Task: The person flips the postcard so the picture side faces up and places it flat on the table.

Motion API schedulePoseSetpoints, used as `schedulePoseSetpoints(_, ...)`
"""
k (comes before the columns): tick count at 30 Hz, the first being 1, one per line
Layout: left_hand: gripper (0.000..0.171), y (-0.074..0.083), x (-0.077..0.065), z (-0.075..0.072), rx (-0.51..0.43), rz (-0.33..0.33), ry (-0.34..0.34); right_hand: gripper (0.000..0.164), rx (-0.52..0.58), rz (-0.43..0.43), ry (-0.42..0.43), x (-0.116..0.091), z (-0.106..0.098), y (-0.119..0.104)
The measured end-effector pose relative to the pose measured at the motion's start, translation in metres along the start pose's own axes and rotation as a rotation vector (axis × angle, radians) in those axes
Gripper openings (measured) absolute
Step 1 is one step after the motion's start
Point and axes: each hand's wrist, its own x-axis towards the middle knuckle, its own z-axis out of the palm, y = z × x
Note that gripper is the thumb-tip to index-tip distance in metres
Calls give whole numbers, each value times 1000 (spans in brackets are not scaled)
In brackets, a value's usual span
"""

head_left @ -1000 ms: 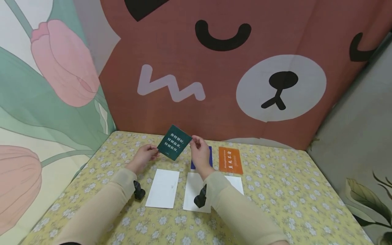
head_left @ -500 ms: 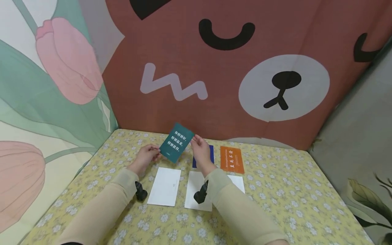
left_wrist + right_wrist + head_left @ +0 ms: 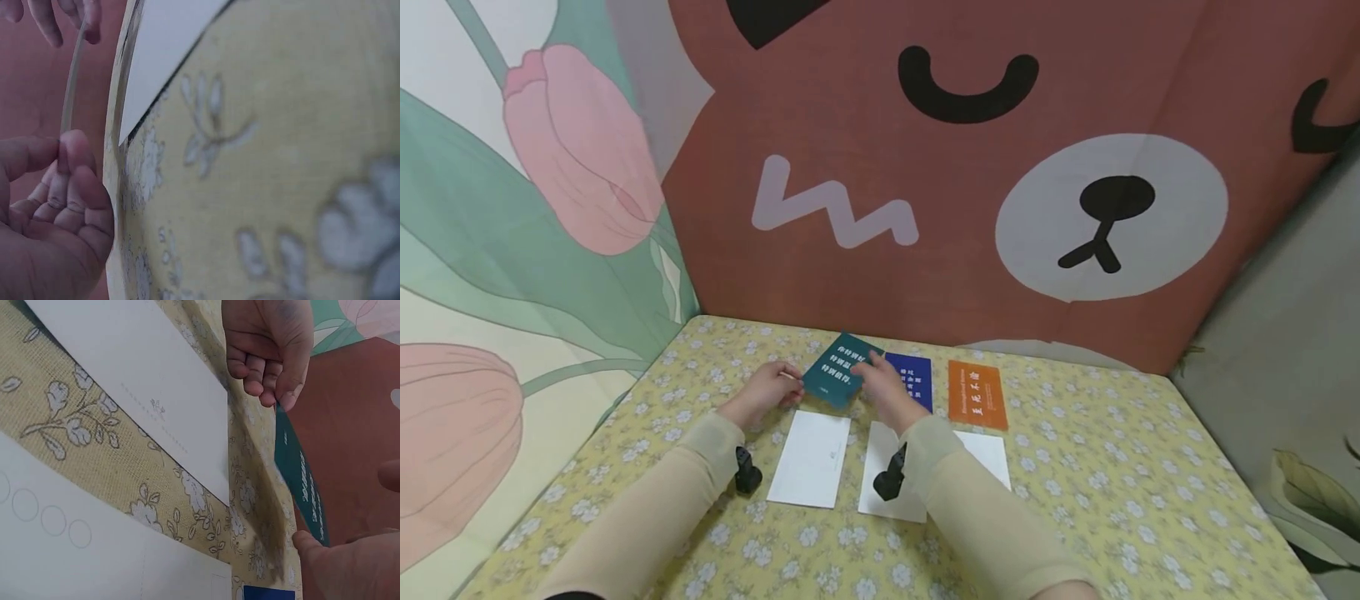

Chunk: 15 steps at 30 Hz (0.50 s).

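Note:
A dark green card [image 3: 838, 367] with white lettering is tilted just above the table's far side. My left hand [image 3: 763, 393] pinches its lower left edge between thumb and index finger, plain in the left wrist view, where the card shows edge-on. My right hand [image 3: 887, 390] is at the card's right side, thumb and fingers apart, a fingertip [image 3: 302, 540] by its edge; whether it touches is unclear. Right of the green card lies a blue card [image 3: 917, 379], partly behind my right hand. An orange card [image 3: 977, 396] lies further right.
Three white cards lie nearer me: one at left [image 3: 810, 458], a middle card [image 3: 880, 492] partly under my right wrist, and a right card [image 3: 988, 454] partly covered by my sleeve. The floral-covered table [image 3: 1120, 500] meets a bear-print backdrop [image 3: 820, 283].
The green card has come down toward the table and leans flatter. My right hand has slid off its upper right corner and spread its fingers. More of the blue card shows.

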Motion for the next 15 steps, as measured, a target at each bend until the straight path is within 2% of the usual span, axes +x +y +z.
schedulePoseSetpoints(3, 12, -1, 1, 1, 21, -24, -2, 75, 10, 36, -38, 0, 1, 1)
schedulePoseSetpoints(10, 13, -1, 2, 2, 10, -41, 34, 74, 134, 76, -77, 5, 4, 4)
schedulePoseSetpoints(15, 14, -1, 1, 3, 36, -71, 30, 69, 147, 81, -63, 11, 2, 8)
